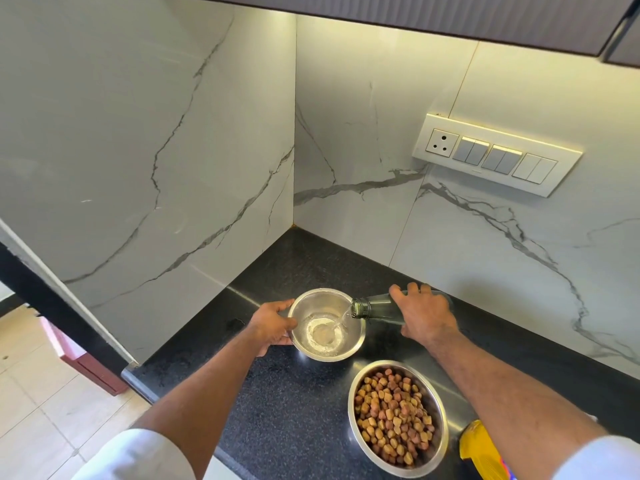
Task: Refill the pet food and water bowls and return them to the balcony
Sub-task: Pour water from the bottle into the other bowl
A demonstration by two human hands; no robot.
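A steel water bowl (353,341) stands on the black granite counter (294,410). My left hand (273,327) grips its left rim. My right hand (424,313) holds a clear glass bottle (372,306) tipped on its side, its mouth over the bowl's right rim. A thin stream of water runs from the bottle into the bowl, where a shallow pool swirls. Nearer me and to the right stands a second steel bowl (440,403) filled with brown kibble (393,415).
A yellow food bag (479,452) lies at the bottom right beside the kibble bowl. Marble walls enclose the counter's corner, with a switch panel (495,155) on the right wall. The counter's left edge drops to a tiled floor (41,410).
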